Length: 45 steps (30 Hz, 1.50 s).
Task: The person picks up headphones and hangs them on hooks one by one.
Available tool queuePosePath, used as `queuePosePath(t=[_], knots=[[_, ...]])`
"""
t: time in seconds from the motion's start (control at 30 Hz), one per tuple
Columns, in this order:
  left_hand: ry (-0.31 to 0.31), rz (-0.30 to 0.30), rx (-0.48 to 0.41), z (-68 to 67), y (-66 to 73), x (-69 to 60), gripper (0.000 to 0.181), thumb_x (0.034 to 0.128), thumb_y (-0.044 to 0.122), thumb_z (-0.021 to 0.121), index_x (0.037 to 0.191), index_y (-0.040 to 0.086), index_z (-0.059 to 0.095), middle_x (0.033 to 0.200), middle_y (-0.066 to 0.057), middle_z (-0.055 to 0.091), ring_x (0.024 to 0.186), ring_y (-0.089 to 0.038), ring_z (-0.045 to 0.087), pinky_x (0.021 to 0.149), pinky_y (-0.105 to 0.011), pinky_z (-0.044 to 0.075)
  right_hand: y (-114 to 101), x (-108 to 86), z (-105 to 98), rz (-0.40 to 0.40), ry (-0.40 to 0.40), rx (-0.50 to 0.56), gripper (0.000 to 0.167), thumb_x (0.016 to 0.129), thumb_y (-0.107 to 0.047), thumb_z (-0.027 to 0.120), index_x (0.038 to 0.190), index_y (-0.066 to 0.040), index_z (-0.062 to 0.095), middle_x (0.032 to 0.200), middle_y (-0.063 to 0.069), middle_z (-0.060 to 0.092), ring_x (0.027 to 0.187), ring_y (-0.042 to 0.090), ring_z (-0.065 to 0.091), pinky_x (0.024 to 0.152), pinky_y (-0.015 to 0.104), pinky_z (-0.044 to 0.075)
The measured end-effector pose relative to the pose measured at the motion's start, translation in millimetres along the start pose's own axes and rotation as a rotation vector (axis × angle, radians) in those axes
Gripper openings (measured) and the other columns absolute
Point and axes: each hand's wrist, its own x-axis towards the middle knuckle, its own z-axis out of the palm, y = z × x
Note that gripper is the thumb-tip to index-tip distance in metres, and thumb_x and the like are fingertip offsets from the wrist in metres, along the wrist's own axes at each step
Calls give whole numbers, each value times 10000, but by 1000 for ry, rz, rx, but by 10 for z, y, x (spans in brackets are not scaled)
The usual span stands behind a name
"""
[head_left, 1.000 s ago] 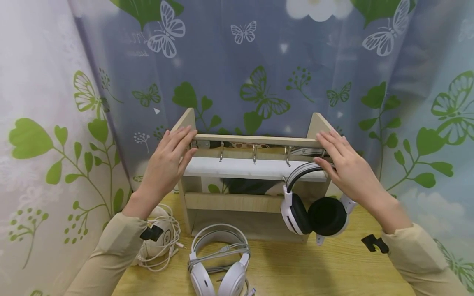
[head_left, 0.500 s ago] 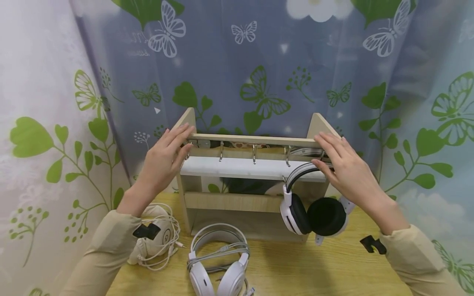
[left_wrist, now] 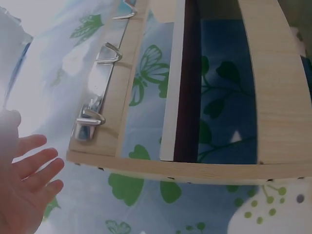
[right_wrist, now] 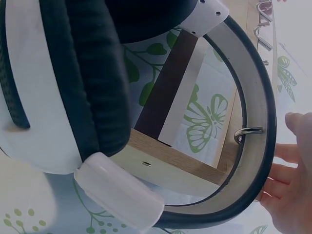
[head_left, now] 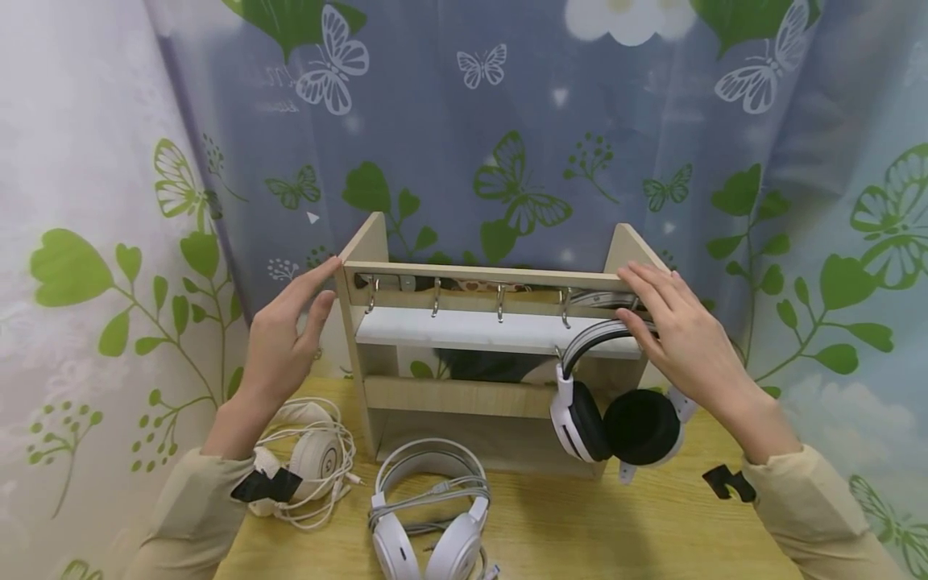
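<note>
A wooden rack [head_left: 457, 396] with a row of metal hooks [head_left: 500, 303] stands on the table. White headphones with black ear pads [head_left: 641, 427] hang by the headband from its right end hook, clearly looped over it in the right wrist view [right_wrist: 263, 117]. My right hand [head_left: 685, 342] rests on the rack's top right corner, fingers straight, beside the headband. My left hand [head_left: 279, 346] is at the top left corner, fingers extended, fingertips at the edge; in the left wrist view the hand [left_wrist: 29, 180] appears beside the rack end, holding nothing.
White headphones [head_left: 435, 524] wrapped in their cable lie in front of the rack. Another white pair [head_left: 316, 459] with tangled cable lies left of it, below my left forearm. Patterned cloth [head_left: 449, 161] hangs behind and at both sides of the table [head_left: 536, 532].
My left hand has moved left and slightly down from the rack's top bar to its outer corner, uncovering the left end hook. My right hand and the hanging headphones have barely moved.
</note>
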Motion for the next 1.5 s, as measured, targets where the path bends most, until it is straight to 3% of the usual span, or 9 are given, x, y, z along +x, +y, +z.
queuePosePath(t=[0.13,0.27,0.4,0.63,0.9,1.17,1.27,1.43,1.5], knots=[[39,-75,-54,-44,-34,-123,367,1099,230,469,1432,147,597,1364,-74,655,1226,-281,628,1022,-224,486,-4,-2,-2,-2,7,5,584,982,-171,678,1511,-44,465,1516,198,476,1401,416,423,1264,450,190],[84,-146,-148,-70,-61,-237,346,1098,162,453,1389,133,636,1291,-96,695,1163,-86,649,922,-68,454,-5,-8,-3,-1,8,9,588,976,-156,682,1512,-48,465,1516,198,476,1400,423,423,1261,459,198],[79,-231,-237,-77,-73,-367,348,1106,150,422,1373,108,642,1299,-87,691,1123,50,629,944,-85,475,-2,-15,5,-1,11,13,586,977,-157,683,1512,-53,466,1514,194,478,1401,421,421,1260,461,201],[22,-380,-372,-22,-140,-621,399,1129,190,341,1366,35,622,1323,-135,666,1117,-29,663,927,-143,525,10,-27,23,0,19,20,572,989,-184,671,1511,-64,472,1516,186,480,1397,426,424,1258,465,207],[-41,-478,-463,101,-262,-960,471,1136,248,292,1386,-37,571,1348,-232,618,1122,-57,664,926,-167,540,10,-14,22,-1,22,22,557,998,-194,660,1507,-63,477,1515,183,482,1396,418,426,1257,465,210],[-131,-527,-507,322,-316,-1272,473,1137,228,304,1351,-96,574,1317,-270,628,1083,-47,677,895,-188,563,12,-11,18,-4,27,23,550,1004,-202,653,1505,-58,478,1516,180,480,1394,411,428,1260,461,204],[-172,-568,-508,419,-306,-1361,472,1137,225,307,1335,-101,585,1306,-271,636,1099,-117,687,891,-232,580,19,-15,22,0,25,25,550,1007,-210,649,1507,-60,475,1518,179,478,1399,403,424,1259,469,204],[-232,-653,-500,554,-290,-1478,482,1136,234,315,1325,-114,589,1302,-274,638,1136,-362,672,908,-350,596,23,-13,28,-3,27,24,555,1004,-206,653,1510,-66,474,1517,179,480,1402,400,423,1258,469,206],[-247,-685,-510,609,-292,-1510,489,1135,239,320,1317,-127,589,1292,-289,637,1143,-421,655,899,-325,596,22,-14,29,-4,28,24,555,1003,-206,654,1510,-67,475,1518,176,480,1402,398,424,1258,468,206]])
